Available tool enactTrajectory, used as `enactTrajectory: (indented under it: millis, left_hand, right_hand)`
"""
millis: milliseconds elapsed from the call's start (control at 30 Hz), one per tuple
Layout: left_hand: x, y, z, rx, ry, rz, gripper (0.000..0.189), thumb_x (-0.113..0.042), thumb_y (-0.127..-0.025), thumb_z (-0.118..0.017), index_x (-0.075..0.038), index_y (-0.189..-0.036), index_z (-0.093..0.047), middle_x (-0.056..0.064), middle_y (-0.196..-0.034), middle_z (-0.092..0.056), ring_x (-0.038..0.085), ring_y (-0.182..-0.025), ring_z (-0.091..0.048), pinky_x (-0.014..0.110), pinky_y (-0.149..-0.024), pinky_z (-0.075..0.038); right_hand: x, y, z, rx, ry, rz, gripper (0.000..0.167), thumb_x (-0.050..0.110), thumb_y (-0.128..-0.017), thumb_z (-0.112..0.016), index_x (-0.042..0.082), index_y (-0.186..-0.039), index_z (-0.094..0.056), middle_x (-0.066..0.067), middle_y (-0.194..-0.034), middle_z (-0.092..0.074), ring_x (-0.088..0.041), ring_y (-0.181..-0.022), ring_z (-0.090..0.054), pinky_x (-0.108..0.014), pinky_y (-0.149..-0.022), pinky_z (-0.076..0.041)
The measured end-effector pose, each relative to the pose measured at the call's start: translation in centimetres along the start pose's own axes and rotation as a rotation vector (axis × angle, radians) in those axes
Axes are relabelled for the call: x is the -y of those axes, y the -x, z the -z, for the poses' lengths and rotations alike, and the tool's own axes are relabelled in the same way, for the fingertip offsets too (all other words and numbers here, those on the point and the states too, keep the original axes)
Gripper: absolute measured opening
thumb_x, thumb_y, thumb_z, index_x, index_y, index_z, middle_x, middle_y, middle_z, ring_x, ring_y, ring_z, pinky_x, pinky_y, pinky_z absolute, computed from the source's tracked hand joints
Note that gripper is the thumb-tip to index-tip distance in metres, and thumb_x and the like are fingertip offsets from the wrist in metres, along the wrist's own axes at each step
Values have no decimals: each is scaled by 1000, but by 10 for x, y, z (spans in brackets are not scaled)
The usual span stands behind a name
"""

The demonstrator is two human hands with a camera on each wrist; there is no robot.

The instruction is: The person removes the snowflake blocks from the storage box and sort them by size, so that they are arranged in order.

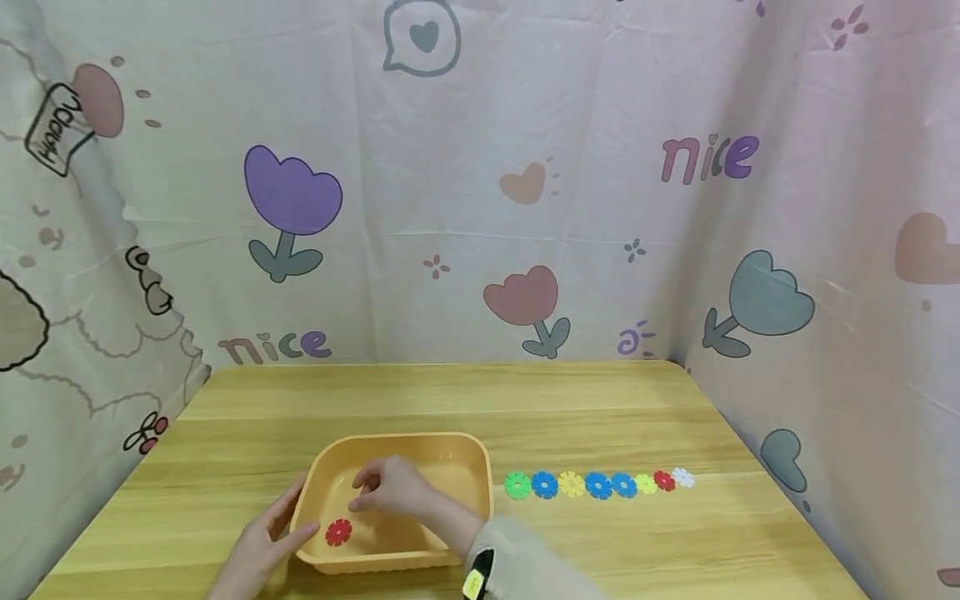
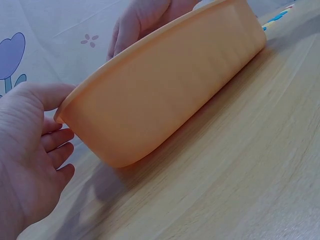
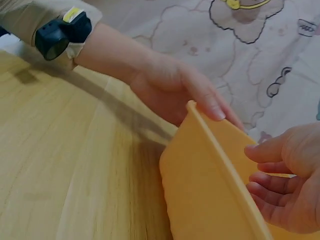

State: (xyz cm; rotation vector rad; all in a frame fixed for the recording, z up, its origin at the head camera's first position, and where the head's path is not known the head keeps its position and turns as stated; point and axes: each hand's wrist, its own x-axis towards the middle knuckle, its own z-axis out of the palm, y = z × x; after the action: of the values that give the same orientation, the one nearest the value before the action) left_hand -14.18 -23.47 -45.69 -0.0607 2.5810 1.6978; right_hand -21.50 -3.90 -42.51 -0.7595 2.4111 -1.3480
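A yellow-orange plastic basin (image 1: 453, 479) stands on the table, with one red notched disc (image 1: 338, 532), like a snowflake building piece, on its floor near the left front. My left hand (image 1: 258, 546) grips the basin's left rim, the thumb over the edge and the fingers along the outer wall, as the left wrist view (image 2: 30, 150) also shows. Over the basin's interior hovers my right hand (image 1: 396, 486), behind and to the right of the red disc. Its fingers are loosely bent, thumb apart from the index finger, and nothing shows between them.
Right of the basin, several notched discs lie in a row: a green disc (image 1: 517, 485) nearest, then blue, yellow, blue, blue, yellow-green, red and a white disc (image 1: 682, 477) at the far end. A printed curtain (image 1: 450, 208) closes off the wooden table's (image 1: 600, 550) back and sides.
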Motion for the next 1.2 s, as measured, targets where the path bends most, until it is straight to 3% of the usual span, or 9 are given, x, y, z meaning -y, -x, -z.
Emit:
enactTrajectory:
  millis: [400,600,833,1200]
  left_hand:
    - [1,0,1,-4,-39,-12,71,-25,-92,-59,2,-146,-21,25,-146,-25,36,-130,-26,8,-82,-36]
    - [1,0,2,11,-32,9,73,-27,-92,-59,1,-146,-20,25,-147,-21,39,-132,-22,7,-82,-35]
    - [1,0,1,-8,-38,-11,72,-24,-91,-60,4,-145,-22,26,-146,-24,37,-130,-24,7,-82,-35]
    - [4,0,1,-15,-64,-17,70,-21,-91,-60,7,-144,-22,28,-144,-26,37,-129,-25,8,-83,-35]
  right_hand:
    - [-9,-10,-21,51,59,-70,20,9,-74,-78,4,-89,-67,8,-65,-57,-1,-57,-48,-14,-54,-42]
    - [-12,-12,-27,55,157,-73,20,17,-74,-78,8,-89,-67,10,-68,-55,1,-62,-47,-13,-57,-40]
    - [-15,-12,-32,59,248,-36,18,16,-74,-78,10,-88,-68,12,-65,-52,2,-59,-45,-11,-57,-38]
    - [-13,-13,-35,109,504,32,20,25,-75,-78,19,-91,-69,14,-66,-47,2,-60,-42,-10,-56,-34]
